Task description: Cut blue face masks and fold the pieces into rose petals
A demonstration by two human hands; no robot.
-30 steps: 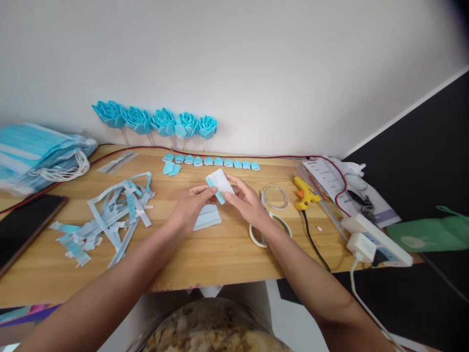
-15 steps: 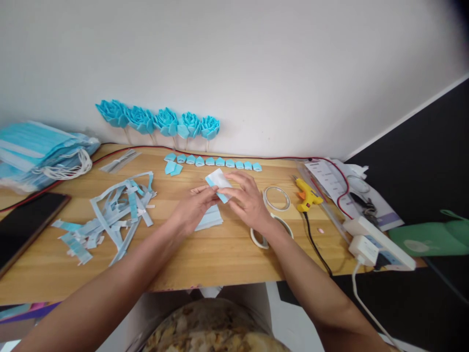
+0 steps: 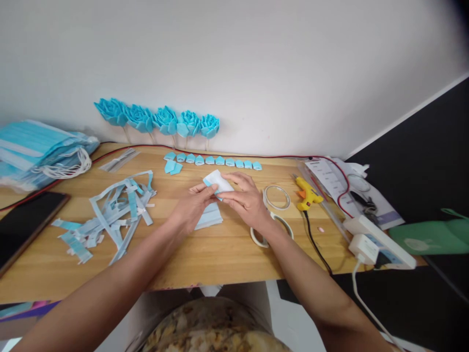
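The left hand (image 3: 194,203) pinches a small white-and-pale-blue rectangle of soft, fabric-like sheet (image 3: 219,180) between thumb and fingers, while the right hand (image 3: 245,196) closes lightly over its opposite edge, thumb and fingers near together. The piece is held up over the middle of the worktop (image 3: 183,266). The step in hand looks like folding; the next move probably calls for keeping the edges aligned and pressing the crease flat. Taking the piece as the clock's centre, with the wall at twelve, pale-blue cut rectangles (image 3: 208,219) lie at six, partly covered by the left hand. A row of small blue folded petals (image 3: 210,160) lies at twelve, blue petalled flowers on thin stems (image 3: 166,121) stand at eleven, and a tangled heap of blue and white strips (image 3: 117,210) lies near eight. At four, the right forearm (image 3: 289,254) hides part of a wide white tape ring (image 3: 258,241). Fingers mask the piece's lower layers, so its folds are hard to count; the black phone (image 3: 29,225) is cut off by the left edge.
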